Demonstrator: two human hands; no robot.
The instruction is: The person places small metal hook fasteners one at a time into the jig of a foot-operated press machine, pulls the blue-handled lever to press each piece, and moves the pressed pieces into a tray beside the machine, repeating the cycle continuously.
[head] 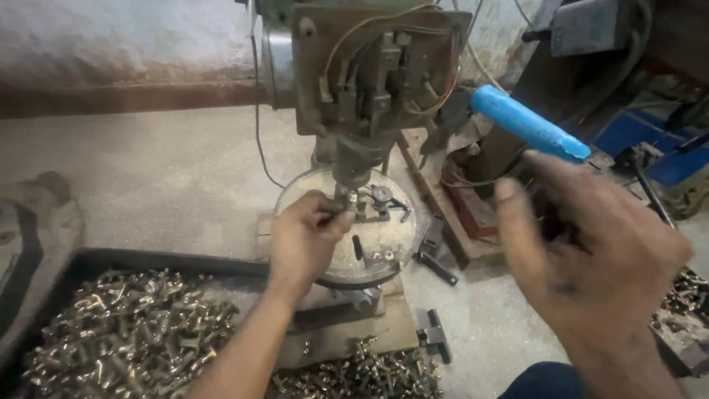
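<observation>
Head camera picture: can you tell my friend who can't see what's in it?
A person's left hand holds a small metal part under a drill press. Their right hand is near a blue handle. A tray of brass pieces sits below.

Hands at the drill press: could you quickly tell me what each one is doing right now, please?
Left hand: closed, pinching a small metal part under the spindle.
Right hand: raised and blurred by the blue lever handle; grip cannot be told.

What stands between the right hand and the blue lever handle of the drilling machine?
Nothing visible does. The right hand is open just below the blue lever handle, with clear air between them. The left hand is apart from both, holding a small brass part on the round machine table.
</observation>
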